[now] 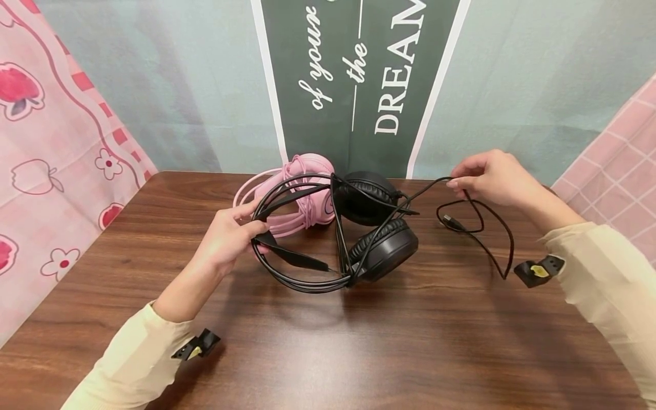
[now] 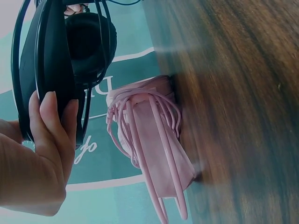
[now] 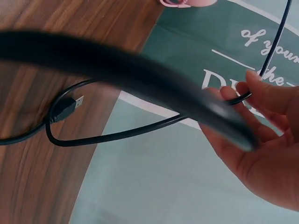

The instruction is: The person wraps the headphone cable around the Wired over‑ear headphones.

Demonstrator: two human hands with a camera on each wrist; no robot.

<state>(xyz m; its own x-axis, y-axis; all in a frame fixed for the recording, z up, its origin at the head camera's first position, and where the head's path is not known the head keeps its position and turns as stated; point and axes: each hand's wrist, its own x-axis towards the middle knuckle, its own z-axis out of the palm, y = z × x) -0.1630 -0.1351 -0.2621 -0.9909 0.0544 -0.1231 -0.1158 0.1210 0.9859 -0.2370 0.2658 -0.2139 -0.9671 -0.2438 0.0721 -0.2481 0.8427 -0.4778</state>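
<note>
My left hand [image 1: 229,236] grips the black headphones [image 1: 386,250] by the headband, holding them tilted above the table with the two padded ear cups toward the right. In the left wrist view the fingers wrap the headband [image 2: 46,60]. Out to the right, my right hand [image 1: 494,176] pinches the headphones' black cable [image 1: 433,182] between thumb and fingertips. From there the cable's free part loops down toward the table, and its USB plug [image 3: 65,110] shows in the right wrist view. Behind the black pair, pink headphones [image 1: 320,165] lie with their cord wound around them.
The brown wooden table [image 1: 318,353] ends at a wall hanging [image 1: 205,85] with white lettering on a dark green panel. A pink patterned cloth [image 1: 41,159] hangs at the left, and a pink checked one [image 1: 625,159] at the right.
</note>
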